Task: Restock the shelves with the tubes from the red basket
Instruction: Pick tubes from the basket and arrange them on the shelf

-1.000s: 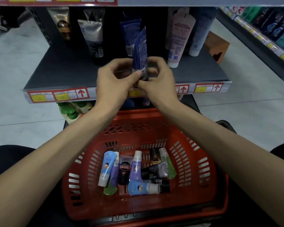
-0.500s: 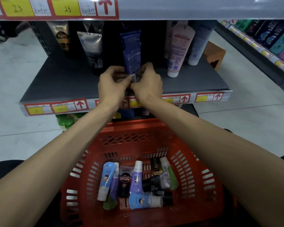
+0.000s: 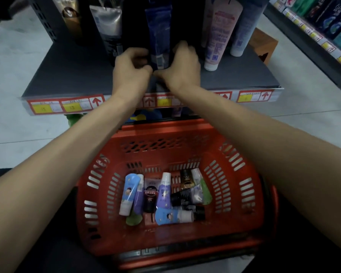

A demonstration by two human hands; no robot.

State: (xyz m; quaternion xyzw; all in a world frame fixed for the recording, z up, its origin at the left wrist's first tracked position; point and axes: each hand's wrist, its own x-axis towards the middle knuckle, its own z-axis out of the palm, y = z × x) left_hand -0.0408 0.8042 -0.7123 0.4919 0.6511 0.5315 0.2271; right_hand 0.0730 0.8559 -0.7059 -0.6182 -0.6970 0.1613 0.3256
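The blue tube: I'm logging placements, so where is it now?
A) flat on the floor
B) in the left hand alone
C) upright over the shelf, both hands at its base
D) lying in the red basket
C: the blue tube stands upright over the shelf, left hand and right hand gripping its base.

I am holding both bare arms stretched forward, my left forearm and my right forearm converging from the lower corners toward the middle. My left hand and right hand are meeting side by side, backs turned up toward me, wrists nearly straight. The fingers of both are curling inward, and I am pinching the lower end of a dark blue tube between them, one hand on each side. My thumbs are touching or nearly touching below it; my fingertips are lying hidden behind my knuckles.
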